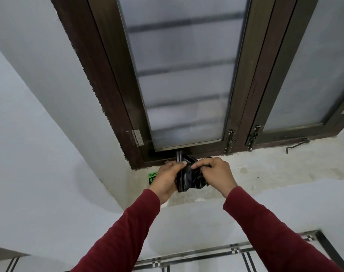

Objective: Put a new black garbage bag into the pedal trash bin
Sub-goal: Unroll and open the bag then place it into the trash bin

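Head view, looking at a window sill. Both hands are raised together over the sill [265, 169], each clamped on the same folded black bag [188, 178]. Left hand [165, 180]: fingers curled round the bag's left edge, thumb on top near the upper corner. Right hand [216, 173]: fingers curled, pinching the bag's upper right part between thumb and forefinger. The bag is crumpled and bunched between the two hands, its lower end hanging free below them, just in front of the bottom rail of the window frame [112, 95]. Both arms wear dark red sleeves [128, 236]. Left pane [182, 75] is frosted glass with dark horizontal bars showing through; a second frosted pane stands to its right. A metal hinge [136, 137] sits at the lower left of the frame, latches [231, 141] at the lower right. A dark hook [297, 145] lies on the sill to the right. A green label [153, 178] shows on the sill just left of the left hand, partly hidden. The bin is out of view.
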Available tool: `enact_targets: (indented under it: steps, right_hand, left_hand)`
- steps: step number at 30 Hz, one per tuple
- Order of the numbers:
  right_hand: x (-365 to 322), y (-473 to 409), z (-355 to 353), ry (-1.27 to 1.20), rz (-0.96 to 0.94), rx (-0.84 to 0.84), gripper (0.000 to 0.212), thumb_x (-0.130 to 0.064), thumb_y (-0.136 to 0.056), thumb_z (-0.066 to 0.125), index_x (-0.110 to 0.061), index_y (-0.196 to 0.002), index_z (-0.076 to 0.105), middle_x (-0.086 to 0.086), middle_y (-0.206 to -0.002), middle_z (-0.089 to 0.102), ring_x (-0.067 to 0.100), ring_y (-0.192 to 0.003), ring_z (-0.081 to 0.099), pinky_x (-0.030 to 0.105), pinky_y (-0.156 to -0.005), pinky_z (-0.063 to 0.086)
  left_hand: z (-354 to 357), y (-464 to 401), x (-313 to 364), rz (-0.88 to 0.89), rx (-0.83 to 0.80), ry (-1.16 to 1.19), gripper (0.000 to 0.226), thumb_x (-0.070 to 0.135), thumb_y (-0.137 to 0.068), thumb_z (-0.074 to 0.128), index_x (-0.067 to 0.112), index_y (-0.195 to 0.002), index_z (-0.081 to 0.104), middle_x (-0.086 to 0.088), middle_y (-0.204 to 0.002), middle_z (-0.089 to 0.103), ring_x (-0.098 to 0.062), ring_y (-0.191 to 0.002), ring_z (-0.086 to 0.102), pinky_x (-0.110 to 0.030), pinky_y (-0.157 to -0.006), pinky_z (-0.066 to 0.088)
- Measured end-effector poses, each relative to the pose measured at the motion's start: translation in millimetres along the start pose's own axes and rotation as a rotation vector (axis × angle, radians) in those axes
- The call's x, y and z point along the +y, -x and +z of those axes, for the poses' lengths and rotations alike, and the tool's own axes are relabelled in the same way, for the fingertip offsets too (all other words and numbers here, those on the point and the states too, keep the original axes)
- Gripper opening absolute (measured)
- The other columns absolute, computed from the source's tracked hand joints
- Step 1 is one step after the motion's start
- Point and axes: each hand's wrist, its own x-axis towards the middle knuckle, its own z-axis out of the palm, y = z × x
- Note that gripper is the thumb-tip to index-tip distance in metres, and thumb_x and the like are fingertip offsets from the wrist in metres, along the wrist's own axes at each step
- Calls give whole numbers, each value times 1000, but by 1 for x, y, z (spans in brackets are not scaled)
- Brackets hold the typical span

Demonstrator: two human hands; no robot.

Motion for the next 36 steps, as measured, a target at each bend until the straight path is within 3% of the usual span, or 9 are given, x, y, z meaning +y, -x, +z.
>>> enact_targets:
  steps: [3,5,10,14,17,23,27,32,36]
  right_hand:
    - [0,0,1,-25,29,42,30,-5,-86,54,-21,-79,78,0,-84,73,18,-65,67,21,-47,52]
    - [1,0,0,-12,22,87,6,-19,-81,72,-21,-75,73,-3,-79,71,15,-67,67,23,-53,53]
    - [4,1,-3,26,-21,148,34,-30,-65,89,-16,-70,58,1,-72,67,17,-62,65,32,-53,57]
    - [4,0,-3,38,-91,99,19,-7,-79,74,-24,-75,68,-5,-81,69,16,-75,66,22,-61,56]
    - [2,-1,-1,37,-120,64,39,5,-83,60,-28,-79,79,-4,-96,63,9,-88,62,12,-73,51]
    - [-1,-4,-3,23,-22,22,47,11,-79,43,-18,-79,80,4,-96,74,18,-87,68,22,-70,57]
    - [0,-6,0,60,-40,90,8,-17,-79,71,-23,-74,71,-3,-87,71,15,-82,66,21,-70,51]
    - [10,-9,4,122,-86,134,46,-51,-54,89,-28,-78,57,-4,-89,63,11,-82,61,20,-64,45]
    - [10,-9,4,153,-102,101,36,-46,-61,89,-31,-88,69,-8,-93,65,8,-86,62,13,-68,44]
  left_hand:
    - [-2,0,-2,24,-10,-61,20,6,-97,66,6,-117,66,-16,-104,78,-32,-97,75,-46,-86,62]
    - [-4,0,-2,18,12,-65,13,5,-98,61,7,-109,68,-18,-104,77,-35,-99,74,-48,-89,61]
    - [-3,-1,0,-22,48,2,33,9,-100,43,4,-124,65,-25,-118,73,-40,-112,69,-53,-96,57]
    - [0,1,3,-40,51,45,33,20,-102,49,2,-126,63,-27,-119,71,-39,-104,69,-52,-90,58]
    - [-1,1,2,16,-12,-28,26,13,-98,66,2,-122,65,-24,-117,74,-35,-103,73,-48,-91,60]
    - [-6,0,3,30,33,-56,23,-1,-98,56,1,-119,66,-23,-112,74,-30,-93,75,-43,-85,62]
    - [-5,0,4,9,53,-59,24,3,-99,53,1,-118,67,-24,-114,74,-33,-98,73,-50,-91,60]
    - [-6,3,4,27,65,-98,32,11,-96,53,1,-123,67,-28,-119,70,-39,-108,70,-58,-95,57]
    - [-3,6,5,51,12,-97,17,9,-98,62,2,-112,67,-20,-103,72,-33,-98,70,-52,-91,58]
